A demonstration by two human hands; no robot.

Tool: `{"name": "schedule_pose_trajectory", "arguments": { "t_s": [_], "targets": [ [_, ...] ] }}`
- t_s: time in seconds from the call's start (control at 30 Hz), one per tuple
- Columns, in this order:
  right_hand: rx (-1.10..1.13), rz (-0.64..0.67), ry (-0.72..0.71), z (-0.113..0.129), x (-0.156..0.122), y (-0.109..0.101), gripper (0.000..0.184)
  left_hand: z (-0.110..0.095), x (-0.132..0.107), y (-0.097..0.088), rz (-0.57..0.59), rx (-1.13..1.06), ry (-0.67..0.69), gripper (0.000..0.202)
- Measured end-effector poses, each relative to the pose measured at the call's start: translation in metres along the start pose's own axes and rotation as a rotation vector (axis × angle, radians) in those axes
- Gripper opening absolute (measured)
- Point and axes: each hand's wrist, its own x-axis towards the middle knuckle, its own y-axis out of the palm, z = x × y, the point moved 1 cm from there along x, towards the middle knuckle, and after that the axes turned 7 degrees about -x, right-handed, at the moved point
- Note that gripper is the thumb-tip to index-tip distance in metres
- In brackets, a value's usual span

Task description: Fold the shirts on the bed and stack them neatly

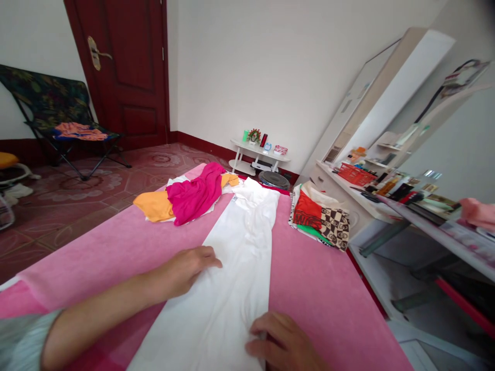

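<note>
A long white shirt (235, 257) lies lengthwise on the pink bedspread, folded into a narrow strip with its collar end away from me. My left hand (195, 270) rests on its left side, fingers bent with their tips on the cloth and the thumb hidden. At the lower right edge of the shirt is my right hand (284, 340), fingers slightly apart and touching the fabric; its lower part is cut off by the frame. Soft wrinkles run down the shirt between the hands.
On the pink bedspread (309, 293) lie a magenta garment (199, 193) over a yellow one (154, 206), left, and a stack of folded clothes (320, 216), right. A dressing table (340, 190) with bottles and a red basket (356, 174) stands right. A folding chair (50, 103) is left.
</note>
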Motion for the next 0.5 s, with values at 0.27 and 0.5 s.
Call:
{"name": "schedule_pose_trajectory", "arguments": {
  "t_s": [0.27,0.5],
  "targets": [
    [0.019,0.104,0.033,-0.008,0.003,0.017,0.039,0.003,-0.061,-0.026,0.087,-0.11,-0.078,0.038],
    [0.331,0.059,0.211,-0.008,0.009,-0.009,0.033,-0.035,-0.054,-0.02,0.095,-0.203,-0.013,0.028]
  ]
}}
